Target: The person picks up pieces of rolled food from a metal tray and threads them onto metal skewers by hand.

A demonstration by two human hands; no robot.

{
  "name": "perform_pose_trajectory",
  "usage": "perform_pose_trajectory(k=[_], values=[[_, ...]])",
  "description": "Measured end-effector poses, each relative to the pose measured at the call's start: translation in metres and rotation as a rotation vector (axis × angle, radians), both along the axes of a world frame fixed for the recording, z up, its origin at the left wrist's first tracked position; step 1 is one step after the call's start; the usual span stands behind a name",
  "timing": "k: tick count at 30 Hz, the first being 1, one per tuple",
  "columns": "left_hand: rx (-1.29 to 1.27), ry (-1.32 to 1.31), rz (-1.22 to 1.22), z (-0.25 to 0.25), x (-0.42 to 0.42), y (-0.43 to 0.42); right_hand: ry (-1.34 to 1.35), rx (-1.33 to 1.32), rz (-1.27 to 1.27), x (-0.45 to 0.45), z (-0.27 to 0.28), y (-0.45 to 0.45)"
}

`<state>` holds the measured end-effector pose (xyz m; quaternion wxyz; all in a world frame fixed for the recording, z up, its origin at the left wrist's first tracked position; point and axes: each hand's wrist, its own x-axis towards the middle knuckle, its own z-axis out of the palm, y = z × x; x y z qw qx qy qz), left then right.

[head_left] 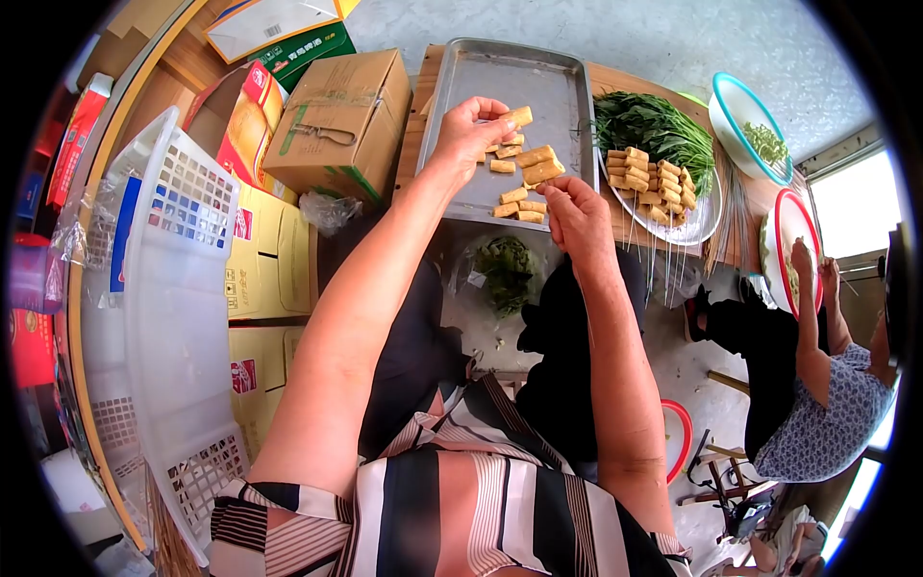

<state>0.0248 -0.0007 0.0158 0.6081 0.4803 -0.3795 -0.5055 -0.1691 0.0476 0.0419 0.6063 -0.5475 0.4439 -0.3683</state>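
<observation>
Above the metal tray (461, 72), my left hand (469, 133) pinches a short golden-brown tofu roll (519, 117) between thumb and fingertips. My right hand (579, 219) is closed near the tray's right edge, gripping the end of a skewer of tofu rolls (543, 171); the thin stick itself is mostly hidden by the fingers. Loose cut tofu rolls (502, 166) lie on the tray below both hands. To the right, a white plate (710, 223) bears a stack of skewered tofu rolls (663, 192), sticks pointing towards me, beside long green vegetables (654, 130).
Thin sticks (735, 216) lie on the table's right end, near a blue-rimmed bowl (760, 135) and a red-rimmed bowl (790, 216). A co-worker (817, 404) sits at right. A cardboard box (336, 125) and white plastic basket (178, 317) stand left. Below hangs a bag of greens (505, 274).
</observation>
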Motion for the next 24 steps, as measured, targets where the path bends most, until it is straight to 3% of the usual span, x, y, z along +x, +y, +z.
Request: perform_pose_trajectory(k=[24], values=[[-0.098, -0.03, -0.128, 0.0054, -0.0045, 0.0069, -0.031, -0.032, -0.026, 0.0001, -0.0019, -0.0012]])
